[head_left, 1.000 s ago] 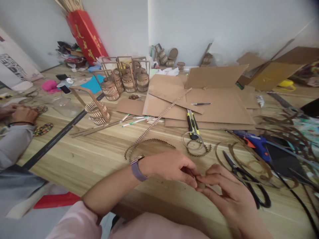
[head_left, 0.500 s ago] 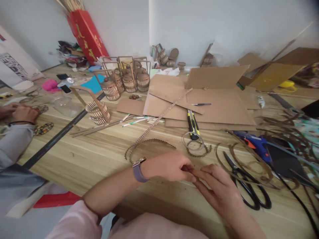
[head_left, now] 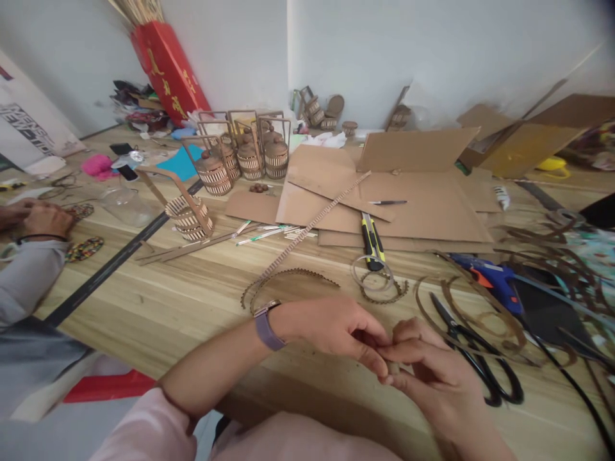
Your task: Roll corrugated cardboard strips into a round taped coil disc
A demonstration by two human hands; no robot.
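Note:
My left hand (head_left: 336, 326), with a watch on the wrist, and my right hand (head_left: 430, 368) meet low in front of me, fingertips touching. Both are closed in a pinch around a small tan piece (head_left: 393, 368); fingers cover most of it and its kind does not show. Just beyond my left wrist lie curved, notched strips (head_left: 298, 272). A ring (head_left: 372, 272) rests over the lower end of a yellow and black utility knife (head_left: 372, 240). Black-handled scissors (head_left: 473, 349) lie to the right of my right hand.
A blue glue gun (head_left: 490, 275) and coiled brown strips (head_left: 542, 243) are on the right. Flat cardboard (head_left: 423, 205) covers the middle back. Small lidded baskets (head_left: 250, 157) and a handled basket (head_left: 189, 214) stand left of it. Another person's hands (head_left: 45, 218) are at the far left.
Both hands have shifted slightly; my left fingers moved right and down. My right fingers have curled in, and a small tan piece now shows between the fingertips.

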